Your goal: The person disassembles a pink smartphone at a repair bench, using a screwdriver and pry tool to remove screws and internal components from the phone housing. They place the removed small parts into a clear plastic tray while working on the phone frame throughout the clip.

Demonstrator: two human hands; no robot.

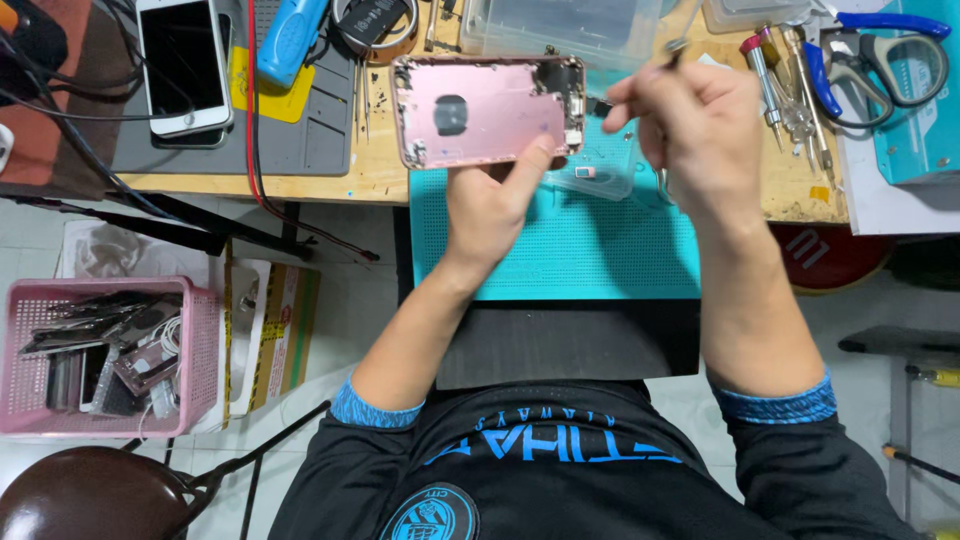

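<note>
My left hand [492, 205] grips the lower edge of a pink metal phone back housing [485, 108], thumb pressed on its inner face. The housing lies open side up over the far edge of a teal work mat [560, 255]. My right hand [690, 125] is closed around thin metal tweezers [672, 48]. Their tip end near the housing's right edge, by a small dark part [600, 105], is hidden by my fingers. A small clear plastic piece [595, 172] lies on the mat under that hand.
A white phone [183, 65] lies on a grey mat [320, 140] at the left, with a blue tool [290, 38] and tape roll [375, 25]. Screwdrivers [790, 90] and scissors [880, 55] lie right. A pink basket of parts [100, 355] stands on the floor.
</note>
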